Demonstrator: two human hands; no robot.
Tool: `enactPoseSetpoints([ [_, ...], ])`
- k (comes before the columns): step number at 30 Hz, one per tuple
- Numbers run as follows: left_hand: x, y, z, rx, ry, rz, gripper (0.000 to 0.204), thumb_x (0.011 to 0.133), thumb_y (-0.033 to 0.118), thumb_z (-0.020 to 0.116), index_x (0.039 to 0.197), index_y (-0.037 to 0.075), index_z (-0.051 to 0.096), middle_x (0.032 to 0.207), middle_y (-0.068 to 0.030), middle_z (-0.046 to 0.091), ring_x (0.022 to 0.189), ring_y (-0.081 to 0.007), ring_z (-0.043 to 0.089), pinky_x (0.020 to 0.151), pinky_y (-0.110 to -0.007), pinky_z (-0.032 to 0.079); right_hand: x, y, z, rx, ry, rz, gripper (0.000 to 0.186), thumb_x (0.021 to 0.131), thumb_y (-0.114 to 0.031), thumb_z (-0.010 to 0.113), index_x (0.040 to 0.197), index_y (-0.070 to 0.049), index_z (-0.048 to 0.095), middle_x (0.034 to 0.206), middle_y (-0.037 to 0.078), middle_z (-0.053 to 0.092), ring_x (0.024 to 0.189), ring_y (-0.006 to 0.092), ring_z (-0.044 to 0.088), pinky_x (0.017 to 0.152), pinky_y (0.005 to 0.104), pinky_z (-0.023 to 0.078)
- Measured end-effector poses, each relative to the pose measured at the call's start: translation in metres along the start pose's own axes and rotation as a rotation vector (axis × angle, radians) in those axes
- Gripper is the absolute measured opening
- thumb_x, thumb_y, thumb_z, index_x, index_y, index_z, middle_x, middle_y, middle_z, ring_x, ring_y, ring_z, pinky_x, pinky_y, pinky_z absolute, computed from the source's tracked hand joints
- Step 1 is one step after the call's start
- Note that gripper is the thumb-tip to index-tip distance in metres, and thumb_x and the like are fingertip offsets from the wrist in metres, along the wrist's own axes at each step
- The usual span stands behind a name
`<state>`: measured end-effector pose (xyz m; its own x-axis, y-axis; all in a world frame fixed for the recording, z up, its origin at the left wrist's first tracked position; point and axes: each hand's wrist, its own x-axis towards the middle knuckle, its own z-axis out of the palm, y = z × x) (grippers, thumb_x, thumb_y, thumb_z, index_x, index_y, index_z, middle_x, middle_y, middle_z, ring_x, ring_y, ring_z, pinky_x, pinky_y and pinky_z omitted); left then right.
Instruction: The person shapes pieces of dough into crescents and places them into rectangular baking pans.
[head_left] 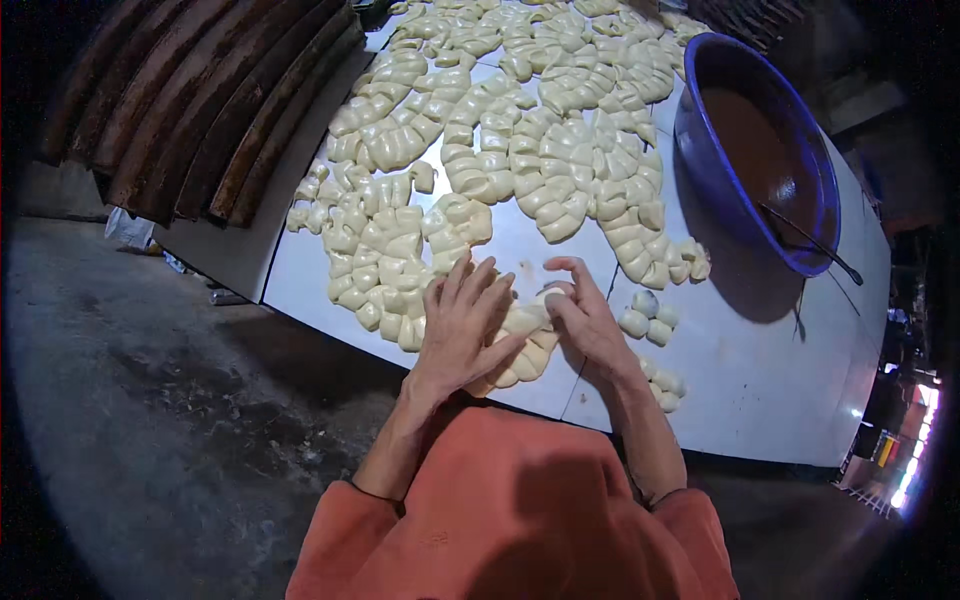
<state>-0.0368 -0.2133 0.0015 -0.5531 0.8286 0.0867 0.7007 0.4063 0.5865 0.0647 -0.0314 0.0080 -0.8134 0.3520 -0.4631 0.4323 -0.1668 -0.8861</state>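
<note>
My left hand (458, 330) lies with its fingers stretched out and slightly apart over pale, glossy dough near the table's front edge. My right hand (590, 325) grips one end of a whitish dough strip (525, 318) between thumb and fingers, its index finger bent above. Segmented dough (520, 365) lies beneath and between both hands. Spread beyond them are several broad patches of shaped dough (555, 175) in segmented, shell-like pieces. Right of my right hand sit small rounded dough lumps (650, 318) in groups.
The white-topped table (750, 370) has visible seams. A deep blue basin (712, 70) with brown liquid and a long metal rod (845, 265) stands at right. Dark, rusty curved troughs (180, 110) are stacked at upper left. A stained concrete floor (150, 370) surrounds the table.
</note>
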Motion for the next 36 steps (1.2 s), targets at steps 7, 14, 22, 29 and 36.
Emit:
enactPoseSetpoints([
  [7, 0.006, 0.004, 0.015, 0.093, 0.015, 0.011, 0.068, 0.082, 0.052, 0.07, 0.135, 0.011, 0.057, 0.146, -0.0175, 0.043, 0.143, -0.0427, 0.026, 0.109, -0.069, 0.015, 0.0, -0.012, -0.011, -0.332, -0.199, -0.132, 0.022, 0.084, -0.013, 0.072, 0.102, -0.002, 0.063, 0.08, -0.002, 0.057, 0.077, 0.0077, 0.052, 0.068, 0.025, 0.045],
  [14, 0.008, 0.005, 0.016, 0.003, 0.006, 0.039, 0.034, 0.083, 0.04, 0.073, 0.103, 0.012, 0.072, 0.141, -0.0157, 0.049, 0.141, -0.0413, 0.032, 0.11, -0.071, 0.014, -0.005, -0.012, -0.02, 0.001, -0.128, 0.039, 0.039, 0.083, -0.011, 0.073, 0.117, 0.0, 0.059, 0.1, 0.004, 0.063, 0.087, 0.0104, 0.058, 0.077, 0.0257, 0.049],
  [22, 0.009, 0.007, 0.018, 0.005, 0.035, 0.036, 0.034, 0.083, 0.036, 0.074, 0.106, 0.012, 0.07, 0.139, -0.0137, 0.051, 0.14, -0.0394, 0.035, 0.111, -0.072, 0.013, -0.008, -0.017, -0.028, -0.44, -0.193, -0.107, 0.025, 0.086, -0.018, 0.071, 0.102, 0.001, 0.065, 0.087, 0.003, 0.063, 0.081, 0.0089, 0.056, 0.072, 0.0266, 0.047],
  [29, 0.016, 0.008, 0.021, -0.034, 0.004, 0.096, 0.033, 0.085, 0.038, 0.072, 0.102, 0.01, 0.071, 0.124, -0.007, 0.061, 0.129, -0.03, 0.048, 0.109, -0.067, 0.02, -0.008, -0.022, -0.018, -0.112, -0.136, 0.016, 0.021, 0.087, -0.018, 0.072, 0.098, -0.002, 0.066, 0.087, 0.0, 0.063, 0.079, 0.0069, 0.054, 0.072, 0.024, 0.045],
  [36, 0.016, 0.014, 0.021, -0.084, 0.005, 0.064, 0.032, 0.085, 0.037, 0.071, 0.103, 0.009, 0.07, 0.112, -0.0017, 0.066, 0.12, -0.0259, 0.055, 0.109, -0.065, 0.02, -0.011, -0.023, -0.024, -0.371, -0.097, -0.137, 0.021, 0.085, -0.014, 0.067, 0.101, 0.001, 0.064, 0.077, 0.002, 0.063, 0.073, 0.0077, 0.055, 0.064, 0.0265, 0.045],
])
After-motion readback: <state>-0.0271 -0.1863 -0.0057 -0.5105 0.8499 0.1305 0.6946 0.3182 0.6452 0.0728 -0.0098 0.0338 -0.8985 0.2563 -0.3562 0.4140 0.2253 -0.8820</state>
